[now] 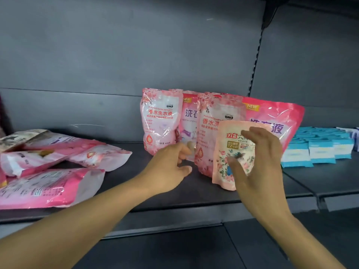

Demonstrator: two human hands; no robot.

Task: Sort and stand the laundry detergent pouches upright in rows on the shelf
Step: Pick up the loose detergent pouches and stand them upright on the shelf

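Dark shelf (120, 183), grey back panel. Four pink detergent pouches upright mid-shelf: small floral one (160, 121), purple-print one (189, 117) behind it, second floral (207, 133), big pink pouch (275, 121) at the back right. R hand (258, 162), fingers spread, lies against the front of a small peach pouch (231, 152) standing at the front, just ahead of the 2nd floral; firm grip or not, can't tell. L hand (171, 167) loosely curled, empty, low by the shelf near the pouch bases. Unsorted pile (50, 167) lying flat, far left. Blue packs (318, 150) stacked right.
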